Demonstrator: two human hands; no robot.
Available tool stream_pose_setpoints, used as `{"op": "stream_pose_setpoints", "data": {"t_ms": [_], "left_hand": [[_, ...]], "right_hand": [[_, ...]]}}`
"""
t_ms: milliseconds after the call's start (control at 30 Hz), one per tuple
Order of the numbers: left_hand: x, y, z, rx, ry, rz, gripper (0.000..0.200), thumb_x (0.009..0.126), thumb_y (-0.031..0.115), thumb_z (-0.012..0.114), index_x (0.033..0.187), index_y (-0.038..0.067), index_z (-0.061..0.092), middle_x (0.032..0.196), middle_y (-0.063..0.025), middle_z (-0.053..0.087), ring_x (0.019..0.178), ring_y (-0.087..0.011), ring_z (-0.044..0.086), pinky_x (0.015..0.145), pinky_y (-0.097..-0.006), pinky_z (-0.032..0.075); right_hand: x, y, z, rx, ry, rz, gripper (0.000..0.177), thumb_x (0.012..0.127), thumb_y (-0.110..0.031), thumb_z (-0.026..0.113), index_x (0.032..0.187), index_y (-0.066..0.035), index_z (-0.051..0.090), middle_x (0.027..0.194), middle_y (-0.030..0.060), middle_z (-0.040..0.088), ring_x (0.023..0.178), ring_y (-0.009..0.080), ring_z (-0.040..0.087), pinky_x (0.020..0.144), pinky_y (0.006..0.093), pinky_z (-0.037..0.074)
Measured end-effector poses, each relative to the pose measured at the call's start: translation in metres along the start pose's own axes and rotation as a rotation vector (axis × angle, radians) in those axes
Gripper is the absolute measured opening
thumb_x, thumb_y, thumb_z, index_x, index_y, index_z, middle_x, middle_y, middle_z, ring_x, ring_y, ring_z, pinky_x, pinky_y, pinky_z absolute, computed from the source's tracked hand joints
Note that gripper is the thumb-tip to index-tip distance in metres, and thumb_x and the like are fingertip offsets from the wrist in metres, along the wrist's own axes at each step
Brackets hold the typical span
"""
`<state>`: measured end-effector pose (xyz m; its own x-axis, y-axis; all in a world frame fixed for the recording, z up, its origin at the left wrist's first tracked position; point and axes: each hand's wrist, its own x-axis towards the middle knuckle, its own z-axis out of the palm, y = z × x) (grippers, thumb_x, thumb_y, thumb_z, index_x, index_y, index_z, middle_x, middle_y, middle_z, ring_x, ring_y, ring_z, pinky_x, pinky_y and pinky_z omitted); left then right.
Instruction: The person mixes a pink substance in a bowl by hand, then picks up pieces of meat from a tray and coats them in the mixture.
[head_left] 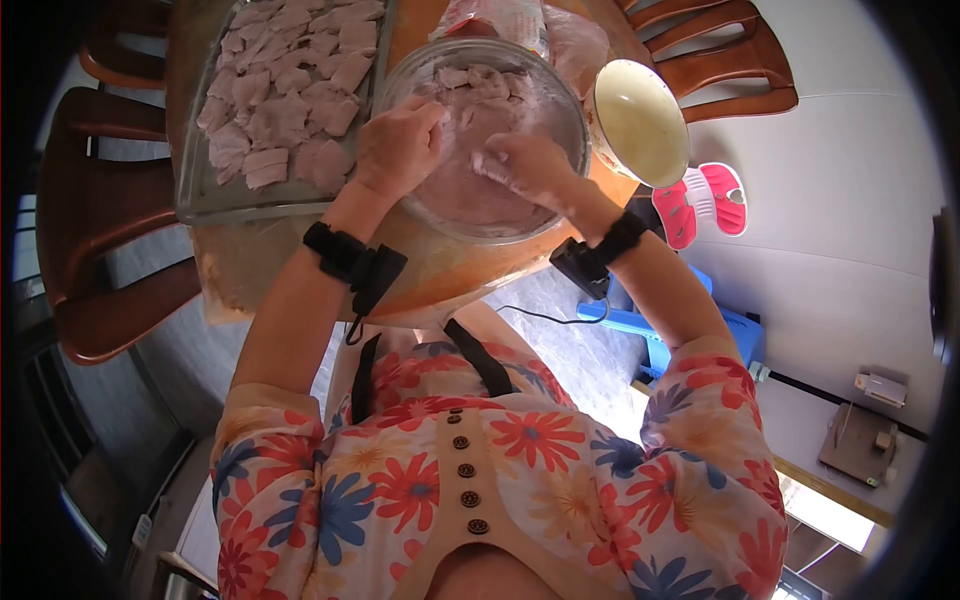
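Observation:
A large clear bowl point(480, 222) stands on the table, with pale pinkish powder point(455, 180) coating its inside and several pinkish pieces point(490, 85) at its far side. Over the bowl's left part is my left hand point(403, 145), fingers curled closed. My right hand point(535, 168) hangs inside the bowl's right half, its fingers bent inward and whitened with powder. Whatever either hand may hold is hidden. Left of the bowl, a glass tray point(225, 208) carries many flat, pinkish, powder-dusted pieces point(285, 95), laid close together and partly overlapping.
A cream-coloured basin point(642, 125) sits at the bowl's right, on the table's edge. Plastic bags point(495, 22) lie behind the bowl. Wooden chairs point(110, 225) flank the table point(250, 260). On the right are a pink-and-white object point(702, 205) and a blue stand point(655, 330).

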<state>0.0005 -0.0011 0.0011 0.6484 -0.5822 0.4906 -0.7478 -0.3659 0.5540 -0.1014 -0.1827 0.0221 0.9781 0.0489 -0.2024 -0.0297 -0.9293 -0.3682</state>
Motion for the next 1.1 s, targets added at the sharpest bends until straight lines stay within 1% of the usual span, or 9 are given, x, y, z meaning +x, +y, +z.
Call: {"op": "stream_pose_setpoints", "data": {"t_ms": [133,267,333,567,633,733,967,1033,1100], "left_hand": [[0.001,0.001,0.001,0.001,-0.011,-0.005,0.008,0.075,0.010,0.059,0.083,0.010,0.061,0.083,-0.0057,0.060,0.073,-0.0287,0.061,0.061,-0.0379,0.050],[0.000,0.002,-0.001,0.047,-0.037,-0.011,0.009,0.076,0.010,0.059,0.084,0.012,0.063,0.083,-0.0052,0.061,0.072,-0.0280,0.061,0.062,-0.0375,0.050],[0.000,0.001,-0.001,0.030,-0.035,-0.014,0.009,0.075,0.011,0.059,0.084,0.012,0.063,0.082,-0.0053,0.061,0.072,-0.0280,0.061,0.062,-0.0374,0.050],[0.000,0.004,-0.001,-0.042,0.018,-0.020,0.008,0.073,0.010,0.059,0.080,0.011,0.063,0.078,-0.0058,0.060,0.067,-0.0281,0.061,0.060,-0.0371,0.050],[0.000,0.003,0.000,-0.022,-0.013,-0.049,0.008,0.072,0.010,0.060,0.080,0.010,0.062,0.078,-0.0055,0.060,0.068,-0.0280,0.061,0.060,-0.0370,0.049],[0.000,0.003,-0.002,-0.090,-0.003,-0.049,0.010,0.075,0.008,0.058,0.083,0.012,0.062,0.078,-0.0060,0.058,0.068,-0.0290,0.059,0.060,-0.0382,0.049],[0.001,0.003,-0.003,-0.039,-0.039,-0.033,0.006,0.075,0.008,0.057,0.079,0.011,0.060,0.078,-0.0068,0.059,0.070,-0.0298,0.060,0.059,-0.0390,0.049],[-0.002,0.004,-0.004,-0.008,-0.086,-0.050,0.007,0.074,0.008,0.057,0.080,0.011,0.060,0.078,-0.0071,0.059,0.070,-0.0303,0.060,0.060,-0.0392,0.049],[-0.002,0.004,-0.003,-0.012,-0.081,-0.055,0.004,0.075,0.010,0.057,0.078,0.011,0.060,0.079,-0.0071,0.059,0.071,-0.0296,0.061,0.062,-0.0388,0.049]], "right_hand": [[-0.001,0.001,-0.007,0.319,0.102,-0.040,0.026,0.085,-0.029,0.059,0.099,-0.009,0.063,0.093,0.0113,0.065,0.081,0.0305,0.062,0.072,0.0371,0.047],[0.008,0.001,-0.007,0.063,0.208,0.026,0.027,0.085,-0.031,0.058,0.094,-0.007,0.063,0.087,0.0149,0.064,0.081,0.0328,0.061,0.070,0.0375,0.047],[0.016,-0.008,-0.005,-0.067,-0.015,0.091,0.027,0.086,-0.031,0.057,0.089,-0.005,0.062,0.084,0.0160,0.064,0.079,0.0358,0.060,0.068,0.0392,0.047],[0.042,-0.034,0.022,-0.080,-0.183,-0.066,0.020,0.082,-0.016,0.049,0.077,-0.004,0.065,0.083,0.0190,0.064,0.081,0.0358,0.062,0.069,0.0450,0.048],[0.044,-0.043,0.017,-0.150,-0.246,0.037,0.017,0.077,-0.012,0.050,0.076,-0.004,0.065,0.082,0.0187,0.065,0.080,0.0352,0.062,0.068,0.0437,0.048],[0.050,-0.036,0.031,0.008,-0.114,0.105,0.016,0.073,-0.015,0.056,0.080,-0.003,0.065,0.081,0.0202,0.064,0.079,0.0381,0.061,0.068,0.0458,0.048],[0.048,-0.023,0.020,-0.011,-0.117,-0.047,0.019,0.077,-0.022,0.058,0.082,-0.004,0.063,0.082,0.0190,0.064,0.084,0.0365,0.061,0.071,0.0444,0.048],[0.033,-0.044,-0.007,-0.187,-0.038,0.059,0.021,0.082,-0.020,0.052,0.093,-0.005,0.061,0.089,0.0182,0.064,0.083,0.0350,0.061,0.071,0.0441,0.047],[0.026,-0.045,-0.003,-0.113,-0.056,-0.014,0.023,0.083,-0.022,0.052,0.096,-0.005,0.059,0.091,0.0187,0.064,0.083,0.0343,0.061,0.071,0.0439,0.047]]}}
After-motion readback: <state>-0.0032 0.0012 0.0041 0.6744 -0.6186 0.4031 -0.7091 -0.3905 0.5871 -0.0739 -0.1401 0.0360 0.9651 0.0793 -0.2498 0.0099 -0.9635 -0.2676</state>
